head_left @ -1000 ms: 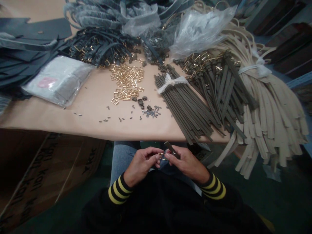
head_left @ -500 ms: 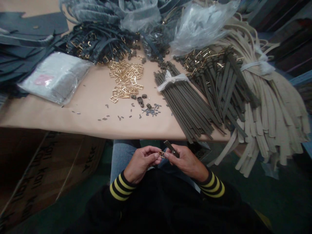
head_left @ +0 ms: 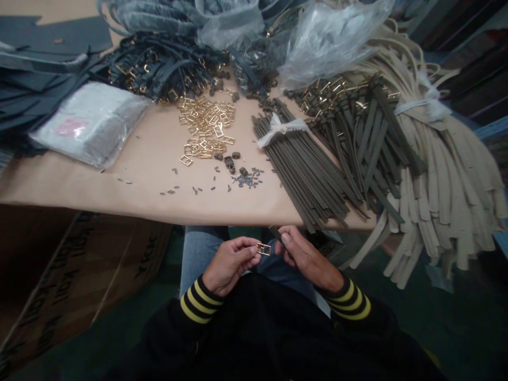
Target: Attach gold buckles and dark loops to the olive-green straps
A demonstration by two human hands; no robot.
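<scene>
Over my lap, just off the table's front edge, my left hand (head_left: pixel 237 260) pinches a gold rectangular buckle (head_left: pixel 265 249) between thumb and fingertips. To its right, a short gap away, my right hand (head_left: pixel 304 256) is closed around a dark olive strap (head_left: pixel 274 232); only the strap's end shows past the fingers, and the rest is hidden by the hand. On the table ahead lie a heap of gold buckles (head_left: pixel 210 119), a few olive strap loops (head_left: pixel 229 163) and a scatter of small metal pieces (head_left: pixel 248 180).
A tied bundle of olive straps (head_left: pixel 305 174) overhangs the table edge, beside buckled olive straps (head_left: pixel 369 137) and long beige straps (head_left: pixel 448 185). Dark buckled straps (head_left: pixel 159 66) and a plastic-wrapped packet (head_left: pixel 91 124) lie left. Printed cardboard (head_left: pixel 130 270) stands below the table.
My right hand has moved slightly right, away from the buckle, with the strap turning in its fingers. The buckle in my left hand now shows more fully.
</scene>
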